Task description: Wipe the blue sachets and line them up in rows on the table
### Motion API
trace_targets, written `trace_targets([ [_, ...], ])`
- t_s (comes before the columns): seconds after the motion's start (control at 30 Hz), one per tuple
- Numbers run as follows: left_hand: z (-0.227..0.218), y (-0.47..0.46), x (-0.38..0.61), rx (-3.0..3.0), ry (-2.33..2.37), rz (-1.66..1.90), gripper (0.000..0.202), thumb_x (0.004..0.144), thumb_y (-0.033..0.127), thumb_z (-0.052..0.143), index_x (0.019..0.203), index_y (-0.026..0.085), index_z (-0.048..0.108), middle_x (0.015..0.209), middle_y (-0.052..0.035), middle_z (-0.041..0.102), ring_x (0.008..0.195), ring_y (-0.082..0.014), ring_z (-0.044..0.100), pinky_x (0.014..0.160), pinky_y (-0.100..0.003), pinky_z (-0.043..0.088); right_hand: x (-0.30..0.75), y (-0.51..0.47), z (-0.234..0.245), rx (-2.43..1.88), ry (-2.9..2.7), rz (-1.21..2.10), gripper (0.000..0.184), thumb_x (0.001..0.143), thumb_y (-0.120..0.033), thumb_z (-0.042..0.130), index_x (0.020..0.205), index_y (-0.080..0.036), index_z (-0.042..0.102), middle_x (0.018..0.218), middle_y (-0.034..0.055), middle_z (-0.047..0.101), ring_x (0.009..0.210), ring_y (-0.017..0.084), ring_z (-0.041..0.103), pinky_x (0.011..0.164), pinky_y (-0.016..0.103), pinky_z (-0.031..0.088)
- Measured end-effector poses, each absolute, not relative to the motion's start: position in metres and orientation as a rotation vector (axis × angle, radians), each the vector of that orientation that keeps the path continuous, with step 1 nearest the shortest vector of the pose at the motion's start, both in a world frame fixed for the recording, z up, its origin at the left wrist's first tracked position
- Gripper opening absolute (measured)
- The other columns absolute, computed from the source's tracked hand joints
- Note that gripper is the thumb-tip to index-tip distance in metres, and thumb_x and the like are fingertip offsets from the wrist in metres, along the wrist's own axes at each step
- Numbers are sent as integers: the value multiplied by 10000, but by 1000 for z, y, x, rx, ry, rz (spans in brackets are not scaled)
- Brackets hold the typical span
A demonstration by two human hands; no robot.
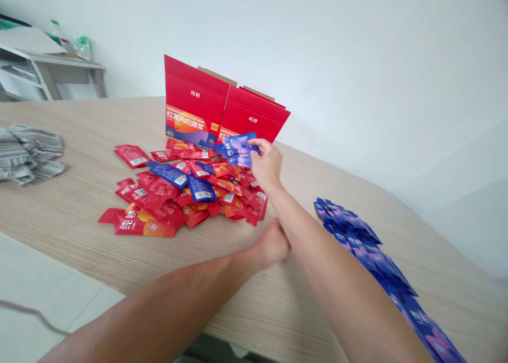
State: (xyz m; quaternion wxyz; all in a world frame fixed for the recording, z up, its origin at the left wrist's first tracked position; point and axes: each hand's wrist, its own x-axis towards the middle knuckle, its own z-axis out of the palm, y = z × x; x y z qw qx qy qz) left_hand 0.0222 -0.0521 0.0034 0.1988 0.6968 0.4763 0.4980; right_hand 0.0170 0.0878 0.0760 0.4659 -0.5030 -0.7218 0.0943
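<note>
My right hand (268, 163) is closed on a blue pouch (238, 145) with a purple print, pinched between thumb and fingers at its right edge. Below it lies a loose heap of red pouches (161, 190) with several blue pouches (169, 173) among them. My left hand (274, 242) is low over the table, right of the heap; my right forearm crosses in front of it, so its fingers are hidden. To the right, many blue pouches (359, 242) lie overlapping in a long row.
Two red cartons (196, 96) with raised flaps stand behind the heap on the wooden table (87, 193). A striped cloth (29, 154) lies at the left. Beyond it is a side desk (67, 61) with a bottle and a plastic bag. A white wall rises behind.
</note>
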Motion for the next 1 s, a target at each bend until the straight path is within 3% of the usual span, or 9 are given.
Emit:
trace_targets([
  [0.07,5,-45,20,1449,932,1374,276,962,127,525,1016,101,795,779,-65,772,728,-202,704,876,-422,623,37,85,80,-1237,-1596,364,450,862,-193,546,1279,-191,713,1274,107,782,1195,254,738,1027,435,601],
  [0.13,12,-37,10,806,507,1300,124,847,113,657,941,164,720,904,-84,785,837,-211,743,823,-347,611,54,75,82,-1187,-1416,513,435,812,-235,596,1234,-197,694,1213,102,791,1112,254,763,928,412,637],
  [0.3,37,-20,-16,357,220,1333,287,932,485,739,996,210,690,966,-50,739,950,-206,707,869,-333,567,79,19,68,-1053,-1105,786,321,695,-256,713,1008,-228,648,927,21,769,812,210,750,721,348,635],
  [0.4,45,-15,-19,258,278,1386,247,1068,393,576,988,193,698,960,-39,753,890,-152,707,861,-278,571,87,-15,54,-1146,-1199,858,316,716,-310,739,1016,-237,669,888,8,735,769,212,720,700,367,629],
  [0.53,43,-23,-11,223,427,1289,310,1114,299,481,926,169,691,870,-37,756,815,-142,721,840,-281,607,98,-42,52,-1390,-1611,400,161,811,-304,731,956,-236,721,1210,122,708,1170,315,689,947,492,612],
  [0.63,36,-36,-1,264,488,1242,227,1085,229,533,956,151,702,854,-34,766,806,-154,747,799,-264,621,105,-53,60,-1469,-1897,34,243,852,-240,749,1093,-214,732,1408,176,634,1401,352,561,1141,531,502],
  [0.77,28,-52,10,363,521,1128,246,1080,341,577,981,164,717,878,-44,790,813,-185,777,796,-298,653,115,-66,73,-1530,-2157,65,311,900,-169,701,1210,-188,706,1255,130,737,1182,280,689,1083,421,523],
  [0.9,29,-64,16,447,555,966,385,1113,458,497,1114,150,727,994,-100,818,890,-242,811,811,-363,678,126,-85,79,-1634,-2075,58,267,859,-244,792,1111,-183,731,1157,117,751,1059,257,708,976,383,544],
  [1.0,30,-72,19,517,563,854,472,1099,542,489,1210,146,723,977,-117,820,778,-247,809,714,-368,680,141,-99,78,-1635,-1953,79,252,804,-260,853,1017,-187,738,982,61,752,916,213,699,901,354,548],
])
